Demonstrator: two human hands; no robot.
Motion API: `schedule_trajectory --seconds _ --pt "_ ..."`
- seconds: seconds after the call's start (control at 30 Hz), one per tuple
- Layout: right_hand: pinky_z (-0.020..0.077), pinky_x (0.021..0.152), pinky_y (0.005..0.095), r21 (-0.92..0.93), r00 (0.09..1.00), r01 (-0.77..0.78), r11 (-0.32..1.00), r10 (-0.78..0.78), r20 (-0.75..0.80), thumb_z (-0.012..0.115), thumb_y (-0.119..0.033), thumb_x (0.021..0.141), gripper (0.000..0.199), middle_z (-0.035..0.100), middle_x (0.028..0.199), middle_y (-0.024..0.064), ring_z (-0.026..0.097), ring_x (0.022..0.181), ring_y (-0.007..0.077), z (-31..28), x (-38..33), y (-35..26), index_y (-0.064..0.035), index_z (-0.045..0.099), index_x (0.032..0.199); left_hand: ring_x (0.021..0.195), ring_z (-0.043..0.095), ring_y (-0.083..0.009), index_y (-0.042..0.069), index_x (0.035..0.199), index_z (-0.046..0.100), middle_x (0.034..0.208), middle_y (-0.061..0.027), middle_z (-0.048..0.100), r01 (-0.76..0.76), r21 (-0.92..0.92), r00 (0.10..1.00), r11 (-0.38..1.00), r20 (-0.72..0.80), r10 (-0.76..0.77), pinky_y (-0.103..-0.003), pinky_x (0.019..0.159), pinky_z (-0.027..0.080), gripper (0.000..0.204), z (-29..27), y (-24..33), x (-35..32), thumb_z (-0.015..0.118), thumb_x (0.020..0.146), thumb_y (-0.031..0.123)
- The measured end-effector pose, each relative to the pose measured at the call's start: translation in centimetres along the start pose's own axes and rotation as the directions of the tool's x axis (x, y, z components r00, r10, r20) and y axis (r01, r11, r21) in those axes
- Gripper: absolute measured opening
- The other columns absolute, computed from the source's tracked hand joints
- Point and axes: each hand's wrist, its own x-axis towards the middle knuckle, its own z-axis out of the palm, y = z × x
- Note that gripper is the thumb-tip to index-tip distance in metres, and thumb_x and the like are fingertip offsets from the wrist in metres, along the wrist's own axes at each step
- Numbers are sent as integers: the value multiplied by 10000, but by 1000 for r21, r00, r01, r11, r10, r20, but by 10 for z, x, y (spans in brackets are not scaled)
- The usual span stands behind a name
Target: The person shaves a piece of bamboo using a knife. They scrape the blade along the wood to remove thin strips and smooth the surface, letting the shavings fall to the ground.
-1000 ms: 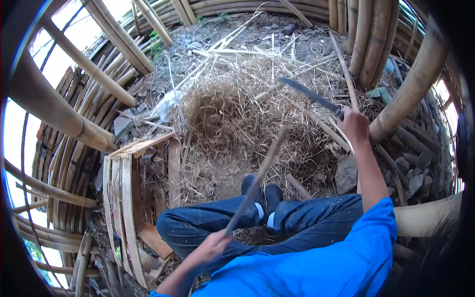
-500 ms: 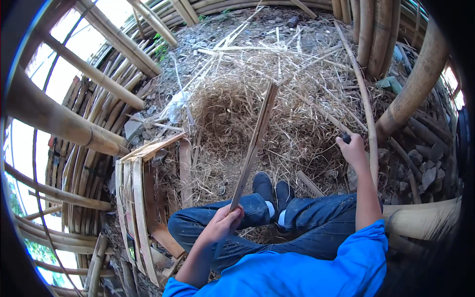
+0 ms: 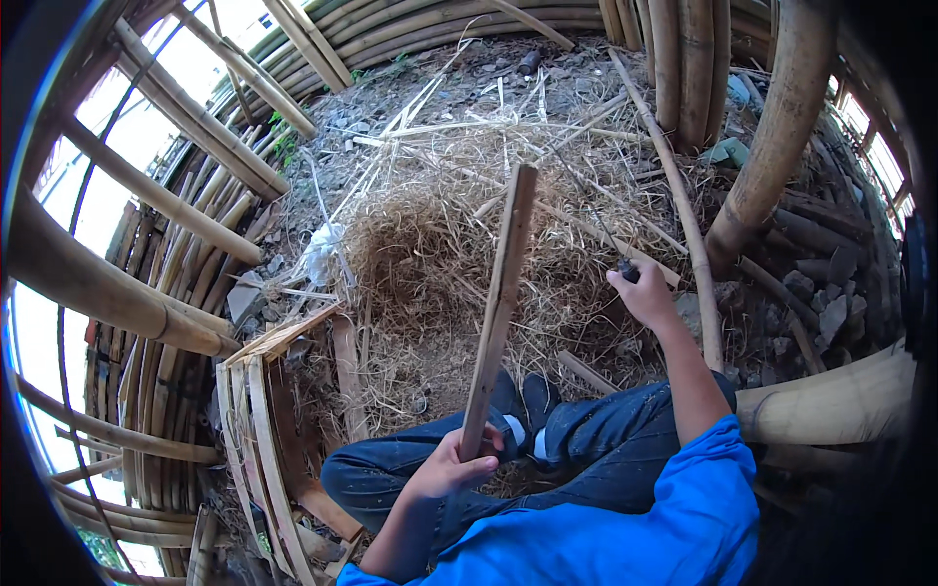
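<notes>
A long split bamboo strip [image 3: 501, 293] stands up from my left hand [image 3: 462, 468], which is closed round its lower end above my left thigh. The strip tilts slightly, its upper end over the pile of shavings [image 3: 410, 244]. Out to the right, my right hand [image 3: 643, 291] is closed on the dark handle of a knife [image 3: 626, 266]. Its long, thin blade points up and to the left across the shavings, apart from the bamboo strip. The blade's edge is too fine to make out.
Left of my legs lies a slatted wooden crate [image 3: 256, 430]. A bamboo pole [image 3: 684, 210] lies along the right, beside thick bamboo posts [image 3: 772, 146] and broken stones [image 3: 835, 313]. Bamboo rails [image 3: 147, 303] cross the left side. A white plastic bag [image 3: 320, 256] lies beyond the crate.
The bamboo strip has become more upright, its broad side turning toward view. The fingers of my left hand have loosened somewhat round it. The knife blade now shows more clearly; the view has shifted slightly.
</notes>
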Motion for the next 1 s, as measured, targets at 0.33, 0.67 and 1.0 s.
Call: schedule_trajectory --seconds 0.33,0.67,1.0 --pt "414 443 322 305 977 -206 930 210 18 688 -239 772 314 533 500 40 526 428 146 18 -13 28 -36 548 578 461 415 -39 20 1014 501 607 36 449 -71 44 976 996 -203 79 -202 397 313 273 5 -26 -55 681 834 118" --pt "395 375 297 541 953 -303 785 235 194 662 -180 803 300 503 506 25 496 384 130 35 -76 19 -63 489 588 469 386 -27 50 988 509 601 55 414 -105 2 979 994 -176 104 -197 381 311 189 18 -17 -80 626 879 151" --pt "372 380 278 509 998 -54 859 34 49 646 -204 836 326 490 496 0 465 390 99 -23 -101 -67 -74 483 585 431 369 -26 68 973 521 589 68 396 -62 244 997 968 -22 70 -195 363 288 189 38 21 -61 612 903 218"
